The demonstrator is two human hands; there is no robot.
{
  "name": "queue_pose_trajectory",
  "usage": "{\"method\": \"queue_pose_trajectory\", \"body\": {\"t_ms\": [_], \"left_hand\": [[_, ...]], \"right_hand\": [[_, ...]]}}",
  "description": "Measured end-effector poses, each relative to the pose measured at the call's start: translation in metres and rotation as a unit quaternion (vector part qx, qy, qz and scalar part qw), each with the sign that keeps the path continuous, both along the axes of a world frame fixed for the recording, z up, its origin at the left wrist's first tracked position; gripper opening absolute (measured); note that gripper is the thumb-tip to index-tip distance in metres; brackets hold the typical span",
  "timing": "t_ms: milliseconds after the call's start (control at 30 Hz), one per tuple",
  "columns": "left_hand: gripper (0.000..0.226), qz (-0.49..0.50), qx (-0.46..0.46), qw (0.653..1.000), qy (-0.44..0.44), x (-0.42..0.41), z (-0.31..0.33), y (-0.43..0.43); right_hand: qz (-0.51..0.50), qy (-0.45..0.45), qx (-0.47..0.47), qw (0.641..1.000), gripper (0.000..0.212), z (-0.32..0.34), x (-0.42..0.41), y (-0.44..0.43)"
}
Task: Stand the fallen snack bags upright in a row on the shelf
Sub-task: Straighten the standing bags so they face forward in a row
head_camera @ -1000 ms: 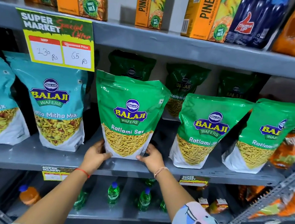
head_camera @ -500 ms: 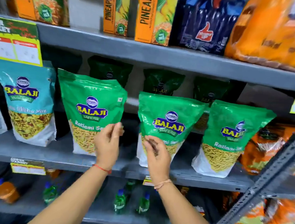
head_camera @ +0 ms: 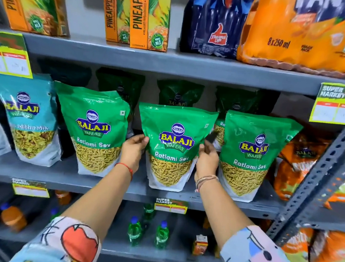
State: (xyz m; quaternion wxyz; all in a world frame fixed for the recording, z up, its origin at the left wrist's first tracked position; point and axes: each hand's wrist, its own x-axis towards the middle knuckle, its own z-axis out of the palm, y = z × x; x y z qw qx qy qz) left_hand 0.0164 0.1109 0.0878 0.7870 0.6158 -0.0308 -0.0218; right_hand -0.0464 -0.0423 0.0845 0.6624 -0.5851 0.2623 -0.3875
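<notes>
Three green Ratlami Sev bags stand upright along the grey middle shelf [head_camera: 40, 175]. The middle green bag [head_camera: 175, 131] is held at both sides: my left hand [head_camera: 133, 150] grips its left edge and my right hand [head_camera: 206, 158] grips its right edge. Its base rests at the shelf's front. The left green bag [head_camera: 93, 128] and the right green bag [head_camera: 252, 149] stand free beside it. Darker green bags [head_camera: 178, 94] stand behind in a second row.
Teal Mitha Mix bags [head_camera: 28, 119] stand at the left, orange snack bags [head_camera: 301, 165] at the right. Pineapple juice cartons [head_camera: 135, 14] and soda packs [head_camera: 215, 22] fill the upper shelf. Small bottles [head_camera: 161, 235] sit below. A slotted metal post [head_camera: 316, 181] rises at the right.
Both hands let go of the left green bag, moved right and took hold of the middle green bag. The view shifted right and came closer.
</notes>
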Motion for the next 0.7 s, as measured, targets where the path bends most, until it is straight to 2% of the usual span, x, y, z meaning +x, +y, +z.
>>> {"method": "queue_pose_trajectory", "body": {"t_ms": [133, 267, 367, 467, 533, 600, 667, 700], "left_hand": [[0.033, -0.006, -0.021, 1.000, 0.010, 0.008, -0.004, -0.002], [0.021, 0.033, -0.013, 0.999, 0.015, 0.025, -0.008, -0.005], [0.021, 0.009, 0.013, 1.000, 0.000, 0.035, -0.014, -0.004], [0.031, -0.074, 0.005, 0.997, -0.006, 0.030, -0.020, 0.005], [0.040, -0.155, 0.008, 0.988, 0.005, 0.022, -0.035, 0.011], [0.044, -0.222, 0.086, 0.971, 0.000, 0.014, -0.056, 0.012], [0.047, -0.260, 0.159, 0.952, 0.002, 0.008, -0.078, 0.010], [0.056, -0.253, 0.187, 0.949, 0.001, 0.009, -0.088, 0.010]], "right_hand": [[-0.015, -0.042, 0.116, 0.992, 0.018, 0.004, 0.009, -0.011], [-0.026, -0.087, 0.223, 0.970, 0.043, 0.000, 0.017, -0.021], [-0.006, -0.052, 0.165, 0.985, 0.031, -0.006, 0.013, -0.023], [0.116, -0.032, 0.077, 0.990, 0.021, -0.017, 0.000, -0.029], [0.213, 0.005, 0.049, 0.976, 0.051, -0.038, -0.008, -0.036], [0.262, 0.080, -0.020, 0.962, 0.071, -0.062, -0.011, -0.033], [0.279, 0.135, -0.069, 0.948, 0.066, -0.085, -0.010, -0.025], [0.273, 0.153, -0.082, 0.946, 0.061, -0.093, -0.009, -0.021]]}}
